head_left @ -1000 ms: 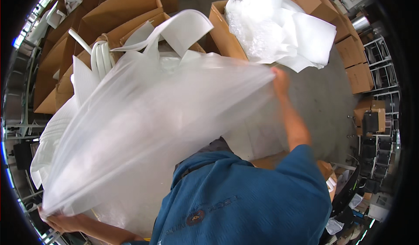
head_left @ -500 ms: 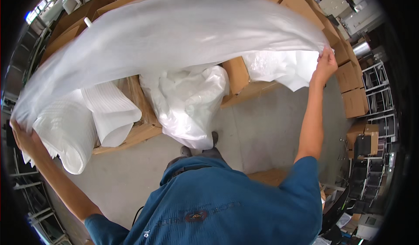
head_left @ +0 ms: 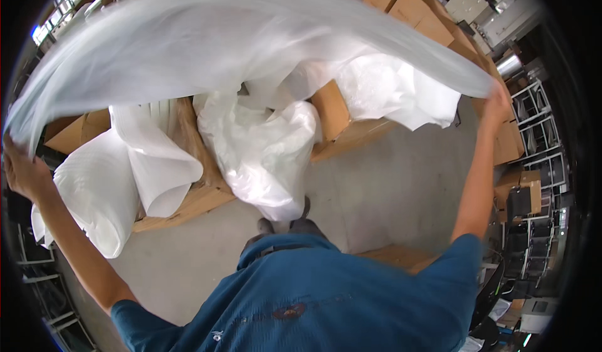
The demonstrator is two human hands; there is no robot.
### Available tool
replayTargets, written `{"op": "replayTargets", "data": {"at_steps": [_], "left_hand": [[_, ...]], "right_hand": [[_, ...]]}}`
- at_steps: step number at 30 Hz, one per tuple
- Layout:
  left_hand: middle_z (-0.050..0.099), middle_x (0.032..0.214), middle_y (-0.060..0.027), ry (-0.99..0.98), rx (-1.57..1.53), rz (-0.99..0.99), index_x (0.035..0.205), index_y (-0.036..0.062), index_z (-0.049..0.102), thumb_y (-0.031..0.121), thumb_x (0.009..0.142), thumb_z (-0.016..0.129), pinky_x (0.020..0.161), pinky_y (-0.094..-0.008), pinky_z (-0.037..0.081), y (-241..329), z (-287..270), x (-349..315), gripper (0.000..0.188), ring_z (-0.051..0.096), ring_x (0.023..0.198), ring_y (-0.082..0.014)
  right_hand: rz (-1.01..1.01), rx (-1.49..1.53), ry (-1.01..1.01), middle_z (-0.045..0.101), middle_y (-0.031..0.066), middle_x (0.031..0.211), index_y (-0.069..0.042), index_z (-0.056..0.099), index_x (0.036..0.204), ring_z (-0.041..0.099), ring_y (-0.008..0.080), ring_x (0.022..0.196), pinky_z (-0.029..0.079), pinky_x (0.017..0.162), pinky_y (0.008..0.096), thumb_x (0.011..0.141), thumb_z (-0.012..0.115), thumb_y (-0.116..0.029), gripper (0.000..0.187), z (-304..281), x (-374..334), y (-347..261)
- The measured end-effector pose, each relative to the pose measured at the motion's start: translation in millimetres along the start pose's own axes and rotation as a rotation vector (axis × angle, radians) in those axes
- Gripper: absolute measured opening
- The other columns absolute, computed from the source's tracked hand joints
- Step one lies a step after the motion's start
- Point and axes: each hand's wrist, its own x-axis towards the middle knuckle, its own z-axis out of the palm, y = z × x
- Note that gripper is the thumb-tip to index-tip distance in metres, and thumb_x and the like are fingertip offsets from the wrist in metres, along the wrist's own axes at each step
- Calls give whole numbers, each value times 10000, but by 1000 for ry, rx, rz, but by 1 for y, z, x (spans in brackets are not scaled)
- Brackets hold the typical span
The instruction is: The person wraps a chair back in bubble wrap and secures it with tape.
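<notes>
A large translucent plastic sheet (head_left: 207, 38) billows in a wide arc in front of me, stretched between my two raised hands. At the far left my left hand (head_left: 26, 171) is closed on one end of it. My right hand (head_left: 496, 103), blurred by motion, grips the other end at the right. Beneath the sheet, a white plastic bag (head_left: 266, 154) spills down the front of the boxes toward my feet. White foam sheeting (head_left: 100, 182) hangs in curled folds near my left arm. More white wrapping (head_left: 401, 91) lies over a box to the right.
Open cardboard boxes (head_left: 330, 117) stand side by side before me. Stacked cartons (head_left: 417, 16) run along the far right, with metal racks (head_left: 544, 135) beyond them. Grey concrete floor (head_left: 376, 182) shows around my feet, and another cardboard piece (head_left: 395, 256) lies beside my right side.
My hands have spread farther apart, the right moving outward and slightly down. The sheet has billowed higher and away, uncovering more of the bag and boxes beneath.
</notes>
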Motion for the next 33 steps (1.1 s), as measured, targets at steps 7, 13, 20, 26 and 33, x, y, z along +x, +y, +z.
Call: {"op": "replayTargets", "data": {"at_steps": [7, 13, 20, 26, 33], "left_hand": [[739, 1312, -82, 45, -1069, -727, 1384, 39, 717, 290, 1082, 657, 979, -346, 579, 234, -146, 7, 398, 709, 1114, -206], [639, 886, 49, -307, -1282, -639, 1325, -19, 751, 237, 1093, 624, 571, -231, 323, 326, -178, -110, 368, 414, 714, -36], [714, 909, 0, -333, -1663, 7, 1062, -62, 748, -46, 891, 634, 798, -245, 486, 508, -293, -72, 206, 600, 848, -86], [688, 891, 3, -790, -1760, 669, 1157, -20, 785, -32, 816, 678, 719, -261, 456, 701, -407, -13, 358, 557, 786, -64], [514, 687, 62, -1122, -1953, 515, 1206, -19, 776, 37, 1001, 609, 447, -236, 347, 1005, -545, -35, 270, 411, 532, -15]], "right_hand": [[-347, -375, -66, 703, 18, 841, -22, 783, 1195, 582, 68, 659, 469, 578, 262, 1098, 596, -166, 255, -117, -50, 123], [283, -730, -380, 698, 115, 728, -64, 792, 1169, 653, 181, 604, 512, 605, 387, 1059, 632, -234, 258, -302, -203, 246], [354, -1095, -2, 696, 139, 693, -53, 787, 1138, 695, 238, 579, 519, 583, 397, 1035, 654, -211, 231, -587, -284, 288], [522, -1269, 339, 766, 238, 976, -89, 795, 1176, 757, 433, 898, 582, 789, 482, 1038, 629, -279, 288, -732, -303, 253], [797, -1357, 540, 772, 162, 819, -131, 809, 1168, 772, 310, 708, 581, 678, 436, 1034, 611, -249, 267, -847, -363, 215]]}}
